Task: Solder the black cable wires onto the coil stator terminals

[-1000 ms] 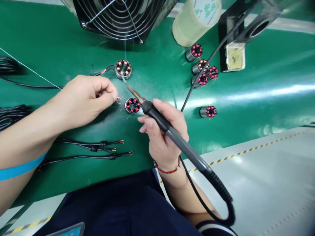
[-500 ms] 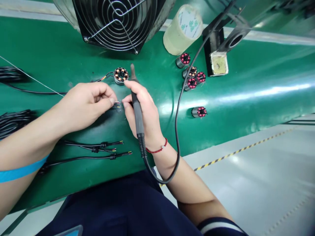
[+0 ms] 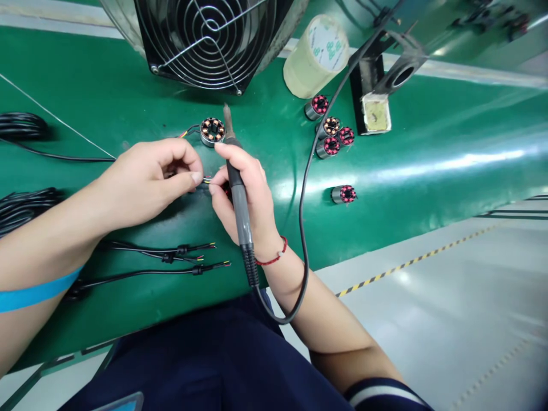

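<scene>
Fan (image 3: 209, 48) beyond soldering iron (image 3: 241, 214) — cord (image 3: 302, 228) crossing before clustered stators (image 3: 331, 127).

a soldering iron (image 3: 242, 211) with a black and grey handle is lying steeply slanted in the right hand (image 3: 257, 200), its bare metal tip pointing away from the body, its black cord (image 3: 301, 222) looping out rightward. thin wire ends (image 3: 206, 179) are poking out from the left hand's (image 3: 148, 177) pinch toward the right fingertips. a small reddish part (image 3: 228, 191) is peeking from behind the right fingers, mostly hidden.
</scene>
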